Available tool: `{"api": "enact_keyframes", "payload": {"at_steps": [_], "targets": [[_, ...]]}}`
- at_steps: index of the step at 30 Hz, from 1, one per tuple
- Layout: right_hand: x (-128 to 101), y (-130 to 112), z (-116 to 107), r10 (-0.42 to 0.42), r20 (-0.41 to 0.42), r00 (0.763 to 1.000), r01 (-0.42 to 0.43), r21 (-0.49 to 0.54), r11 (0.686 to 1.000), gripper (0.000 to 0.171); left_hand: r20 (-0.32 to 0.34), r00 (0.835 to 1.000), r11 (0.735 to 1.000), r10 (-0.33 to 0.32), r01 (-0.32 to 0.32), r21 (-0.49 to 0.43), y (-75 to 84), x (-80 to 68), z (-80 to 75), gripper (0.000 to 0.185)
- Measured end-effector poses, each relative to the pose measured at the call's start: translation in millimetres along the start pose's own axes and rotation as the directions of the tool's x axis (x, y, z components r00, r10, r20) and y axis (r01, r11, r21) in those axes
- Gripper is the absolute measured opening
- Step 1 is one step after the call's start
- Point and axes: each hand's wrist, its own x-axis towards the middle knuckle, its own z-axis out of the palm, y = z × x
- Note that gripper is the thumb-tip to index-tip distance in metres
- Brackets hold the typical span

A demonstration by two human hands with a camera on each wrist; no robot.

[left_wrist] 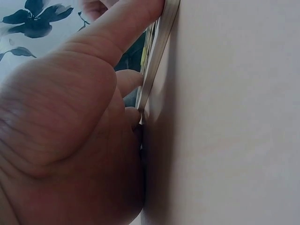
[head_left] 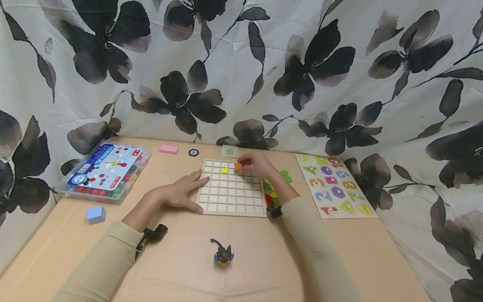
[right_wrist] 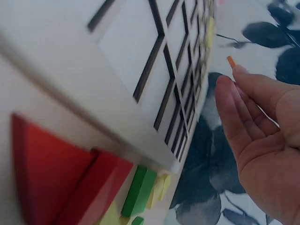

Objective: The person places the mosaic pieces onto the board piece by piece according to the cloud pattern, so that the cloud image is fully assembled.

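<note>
A wooden grid board (head_left: pixel 230 208) with rows of white squares lies on the table. One yellow tile (head_left: pixel 224 170) sits in its upper part. Above the board's upper right squares, my right hand (head_left: pixel 255 164) pinches a small orange tile (head_left: pixel 237 166) between thumb and fingertips; the right wrist view shows that tile edge-on. My left hand (head_left: pixel 182 192) rests at the board's left edge with fingers spread, its thumb by the lower left corner. In the left wrist view the thumb (left_wrist: pixel 122 28) touches the board's side. Red tiles (right_wrist: pixel 70 178) and a green tile (right_wrist: pixel 139 190) lie beside the board.
A clear plastic case (head_left: pixel 105 172) and a blue block (head_left: pixel 96 214) are at the left. Behind the board lie a pink block (head_left: pixel 168 149), a round dark token (head_left: pixel 193 152) and a small card (head_left: pixel 229 151). A number puzzle board (head_left: pixel 336 186) lies right; a dark toy figure (head_left: pixel 223 255) stands in front.
</note>
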Motion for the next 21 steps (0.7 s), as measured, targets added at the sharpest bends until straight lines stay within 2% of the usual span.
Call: {"api": "enact_keyframes", "payload": {"at_steps": [10, 17, 21], "targets": [[21, -5, 12, -0.018, 0.114, 0.993, 0.036, -0.158, 0.987, 0.022, 0.003, 1.000, 1.000, -0.015, 0.015, -0.001, -0.7, 0.4, -0.4, 0.114], [22, -4, 20, 0.010, 0.139, 0.990, 0.016, -0.183, 0.983, 0.023, 0.005, 1.000, 1.000, -0.016, 0.016, 0.002, 0.1, 0.2, 0.2, 0.114], [20, -2, 20, 0.027, 0.137, 0.990, -0.006, -0.155, 0.988, 0.030, 0.001, 1.000, 1.000, -0.011, 0.011, 0.004, -0.5, 0.4, 0.8, 0.114]]}}
